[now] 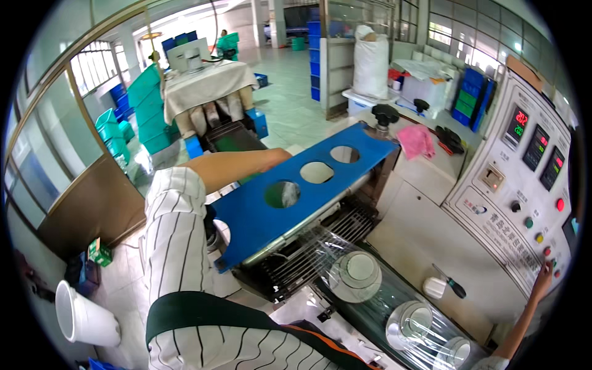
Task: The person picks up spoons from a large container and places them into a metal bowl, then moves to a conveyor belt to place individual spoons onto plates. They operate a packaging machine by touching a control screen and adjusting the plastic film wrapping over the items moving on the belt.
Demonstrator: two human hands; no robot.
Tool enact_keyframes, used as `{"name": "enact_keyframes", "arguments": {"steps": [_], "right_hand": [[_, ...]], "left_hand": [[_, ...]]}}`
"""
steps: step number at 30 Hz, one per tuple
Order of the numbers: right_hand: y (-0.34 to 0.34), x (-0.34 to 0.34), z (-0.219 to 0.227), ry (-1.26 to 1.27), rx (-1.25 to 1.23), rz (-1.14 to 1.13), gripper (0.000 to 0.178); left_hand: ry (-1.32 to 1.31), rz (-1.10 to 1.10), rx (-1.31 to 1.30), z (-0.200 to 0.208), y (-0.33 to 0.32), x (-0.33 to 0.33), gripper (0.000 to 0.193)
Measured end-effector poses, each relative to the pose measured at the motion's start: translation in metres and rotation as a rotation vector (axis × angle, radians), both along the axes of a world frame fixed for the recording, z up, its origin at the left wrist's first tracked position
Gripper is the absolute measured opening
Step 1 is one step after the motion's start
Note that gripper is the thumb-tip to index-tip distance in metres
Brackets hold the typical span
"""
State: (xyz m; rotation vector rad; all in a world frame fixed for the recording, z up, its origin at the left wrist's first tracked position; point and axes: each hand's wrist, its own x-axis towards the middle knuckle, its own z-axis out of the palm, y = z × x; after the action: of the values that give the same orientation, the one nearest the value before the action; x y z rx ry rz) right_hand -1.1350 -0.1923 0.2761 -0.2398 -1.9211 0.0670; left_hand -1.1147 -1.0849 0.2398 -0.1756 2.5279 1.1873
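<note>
My left arm, in a white sleeve with dark stripes, reaches across to the far side of a blue panel (pixel 246 206) with round holes. My left hand (pixel 274 159) is at the panel's far edge, its fingers hidden. My right hand (pixel 542 280) is at the lower right of a machine's control panel (pixel 478 200), one finger stretched up to the small buttons, nothing visible in it. Below the blue panel, a dark slatted conveyor (pixel 296 262) runs out. In front of it, several round white dishes (pixel 361 266), apparently cups on saucers, lie under clear plastic film (pixel 376 308).
A black knob (pixel 385 115) stands at the blue panel's right end. Near it lie a pink cloth (pixel 416 142) and dark gloves (pixel 450 140). A green-handled screwdriver (pixel 455 287) rests on the white machine side. At left stand a white bucket (pixel 86 317) and stacked green crates (pixel 148 108).
</note>
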Motion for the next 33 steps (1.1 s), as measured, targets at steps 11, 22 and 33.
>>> {"name": "enact_keyframes", "arguments": {"steps": [11, 22, 33], "right_hand": [[0.020, 0.010, -0.001, -0.344, -0.121, -0.138, 0.032], [0.046, -0.011, 0.020, -0.492, -0.171, -0.100, 0.038], [0.035, -0.030, 0.019, -0.536, -0.266, -0.034, 0.040]], "left_hand": [[0.037, 0.010, 0.015, -0.005, 0.018, -0.017, 0.019], [0.021, 0.108, 0.085, 0.006, -0.022, -0.052, 0.018], [0.054, 0.214, 0.135, 0.023, -0.057, -0.076, 0.018]]}}
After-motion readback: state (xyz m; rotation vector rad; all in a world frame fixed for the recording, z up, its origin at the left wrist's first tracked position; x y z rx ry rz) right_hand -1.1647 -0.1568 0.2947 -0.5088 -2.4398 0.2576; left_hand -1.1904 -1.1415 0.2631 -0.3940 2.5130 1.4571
